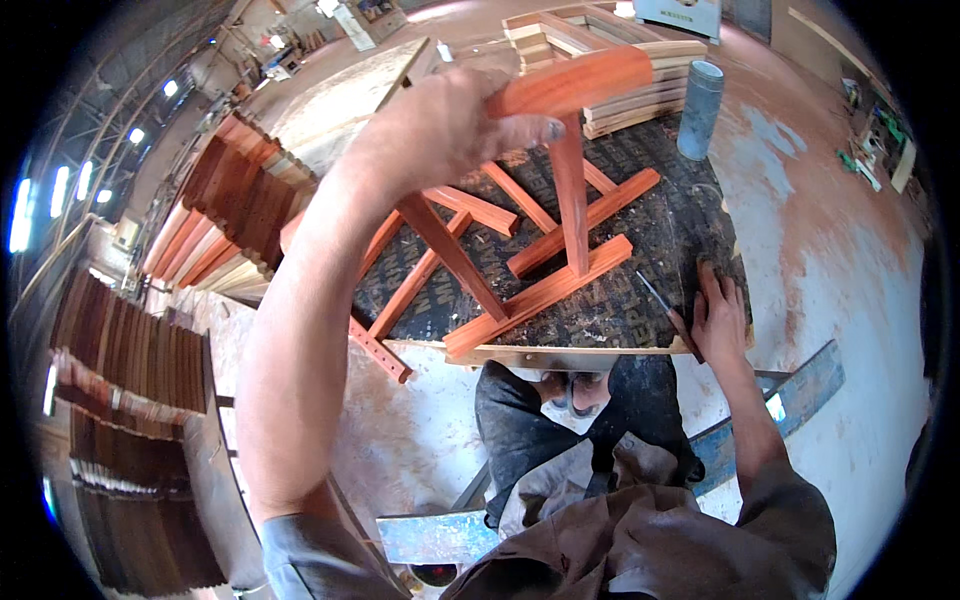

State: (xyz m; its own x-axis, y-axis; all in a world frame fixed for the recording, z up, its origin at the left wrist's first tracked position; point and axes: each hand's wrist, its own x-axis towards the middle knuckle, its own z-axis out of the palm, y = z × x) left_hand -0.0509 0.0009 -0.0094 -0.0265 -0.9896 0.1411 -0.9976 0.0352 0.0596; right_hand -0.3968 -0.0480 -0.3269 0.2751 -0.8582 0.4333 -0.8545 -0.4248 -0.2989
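Observation:
My left hand (450, 130) is closed around the upper rail of a reddish wooden frame (568, 200). The frame stands upright on the dark printed tabletop (400, 300), its lower rail near the front edge and two legs slanting up to the rail I grip. At the table's right side my right hand (722, 318) lies with fingers stretched out on the surface. Beside its thumb is a slim hand tool (682, 328) with a dark handle and thin metal blade; I cannot tell whether they touch. Behind the held frame lie more reddish wooden frames (610, 208).
A grey-blue cylinder (699, 110) stands at the far right corner of the table. Pale wooden frames (640, 95) are stacked behind. Piles of reddish slats (225, 205) and darker slats (130, 350) stand to the left. A blue-painted plank bench (440, 538) is under me.

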